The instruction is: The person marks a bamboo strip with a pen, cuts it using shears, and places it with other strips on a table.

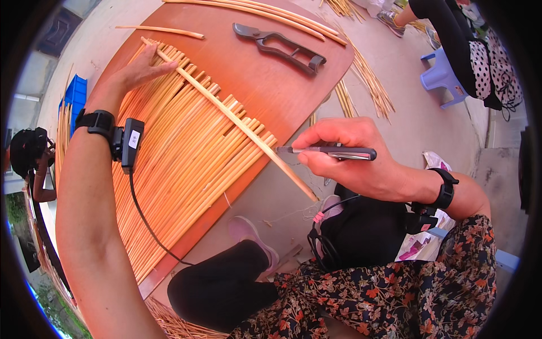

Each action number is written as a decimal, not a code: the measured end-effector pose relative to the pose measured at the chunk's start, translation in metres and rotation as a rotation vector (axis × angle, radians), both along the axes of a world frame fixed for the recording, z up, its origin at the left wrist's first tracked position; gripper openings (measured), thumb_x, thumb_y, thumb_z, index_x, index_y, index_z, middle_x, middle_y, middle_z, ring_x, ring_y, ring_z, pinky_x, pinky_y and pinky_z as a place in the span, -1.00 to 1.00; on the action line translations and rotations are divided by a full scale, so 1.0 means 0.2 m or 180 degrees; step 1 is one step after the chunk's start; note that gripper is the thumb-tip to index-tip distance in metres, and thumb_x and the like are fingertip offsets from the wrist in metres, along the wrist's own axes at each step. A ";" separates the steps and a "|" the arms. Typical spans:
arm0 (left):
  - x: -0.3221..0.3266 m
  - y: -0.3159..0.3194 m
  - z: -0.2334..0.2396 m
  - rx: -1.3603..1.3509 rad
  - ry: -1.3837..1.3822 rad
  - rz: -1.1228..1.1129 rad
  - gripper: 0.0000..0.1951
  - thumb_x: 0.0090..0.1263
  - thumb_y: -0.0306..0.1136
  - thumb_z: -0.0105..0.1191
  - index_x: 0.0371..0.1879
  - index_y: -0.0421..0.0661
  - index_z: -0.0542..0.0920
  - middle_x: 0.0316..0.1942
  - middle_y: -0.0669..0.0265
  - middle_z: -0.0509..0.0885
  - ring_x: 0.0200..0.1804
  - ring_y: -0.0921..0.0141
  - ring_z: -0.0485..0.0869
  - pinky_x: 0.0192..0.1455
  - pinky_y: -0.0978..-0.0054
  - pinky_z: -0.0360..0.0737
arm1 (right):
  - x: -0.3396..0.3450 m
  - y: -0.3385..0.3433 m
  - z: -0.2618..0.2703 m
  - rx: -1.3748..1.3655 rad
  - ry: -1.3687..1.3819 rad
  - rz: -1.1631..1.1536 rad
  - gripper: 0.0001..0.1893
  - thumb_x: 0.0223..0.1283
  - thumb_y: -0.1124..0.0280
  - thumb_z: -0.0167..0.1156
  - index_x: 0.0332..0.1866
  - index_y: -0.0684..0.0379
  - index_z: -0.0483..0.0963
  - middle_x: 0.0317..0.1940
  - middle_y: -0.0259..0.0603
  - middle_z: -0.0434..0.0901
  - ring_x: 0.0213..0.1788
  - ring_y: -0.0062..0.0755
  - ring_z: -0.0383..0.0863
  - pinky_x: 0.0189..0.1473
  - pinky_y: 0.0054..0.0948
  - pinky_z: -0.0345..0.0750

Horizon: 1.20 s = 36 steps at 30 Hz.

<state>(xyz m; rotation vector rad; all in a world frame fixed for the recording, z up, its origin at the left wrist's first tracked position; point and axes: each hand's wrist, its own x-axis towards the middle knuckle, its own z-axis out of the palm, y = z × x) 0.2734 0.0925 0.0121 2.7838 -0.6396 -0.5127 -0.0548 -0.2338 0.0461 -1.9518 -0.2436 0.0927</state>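
A mat of many parallel peeled sticks (182,144) lies on a reddish wooden table, its upper ends uneven. Across those ends runs a loose straight stick (237,120), whose lower right end juts past the table edge. My left hand (146,70) presses the far end of this stick against the mat, thumb along it and fingers partly hidden. Between the thumb and fingers of my right hand (351,156) is a dark pen (347,153), its tip at the mat's right corner beside the loose stick; whether it touches cannot be told.
Iron shears (279,46) and several loose sticks (165,30) lie on the table (211,51). Bundles of sticks (368,80) lie on the floor. A blue crate (77,95) stands at left. A person (449,25) is near a purple stool (442,78) at upper right. Cables hang beside my knees.
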 end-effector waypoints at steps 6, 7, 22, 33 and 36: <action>0.02 0.02 -0.01 -0.0176 0.0190 0.0007 0.26 0.15 0.38 0.26 0.53 -0.40 -0.06 0.54 -0.22 0.04 0.62 0.03 0.00 0.62 0.24 0.00 | 0.04 0.03 -0.02 0.0241 0.0147 -0.0016 -0.88 0.21 0.49 0.26 -0.21 0.30 0.64 -0.44 -0.23 0.67 -0.35 -0.57 0.64 -0.28 -0.54 0.55; 0.02 0.01 -0.01 -0.0161 0.0155 -0.0033 0.27 0.15 0.39 0.26 0.53 -0.40 -0.06 0.55 -0.22 0.04 0.62 0.04 -0.01 0.62 0.24 0.00 | 0.03 0.02 -0.02 0.0238 0.0151 -0.0019 -0.88 0.21 0.49 0.26 -0.21 0.30 0.64 -0.44 -0.23 0.67 -0.35 -0.57 0.64 -0.28 -0.54 0.55; 0.05 0.04 -0.02 0.0050 0.0084 -0.0009 0.29 0.14 0.42 0.23 0.54 -0.39 -0.09 0.56 -0.22 -0.02 0.63 0.05 -0.06 0.64 0.28 -0.06 | 0.04 0.02 0.03 0.0050 0.0082 -0.0020 -0.89 0.21 0.52 0.23 -0.21 0.30 0.62 -0.44 -0.18 0.66 -0.36 -0.53 0.65 -0.25 -0.51 0.58; 0.03 0.03 0.00 0.0001 0.0211 -0.0099 0.28 0.16 0.42 0.22 0.54 -0.41 -0.07 0.56 -0.25 -0.02 0.63 0.05 -0.07 0.63 0.28 -0.04 | -0.04 0.00 0.08 -0.0057 -0.0041 0.0058 -0.87 0.21 0.45 0.28 -0.38 0.28 0.59 -0.56 -0.23 0.61 -0.50 -0.50 0.60 -0.45 -0.48 0.47; 0.04 0.03 -0.03 0.0050 -0.0007 -0.0093 0.25 0.18 0.41 0.21 0.53 -0.41 -0.05 0.56 -0.26 -0.02 0.63 0.05 -0.07 0.63 0.27 -0.05 | -0.09 -0.02 0.12 -0.0304 -0.0331 0.0231 -0.78 0.20 0.36 0.32 -0.48 0.25 0.55 -0.59 -0.22 0.57 -0.55 -0.41 0.57 -0.51 -0.45 0.44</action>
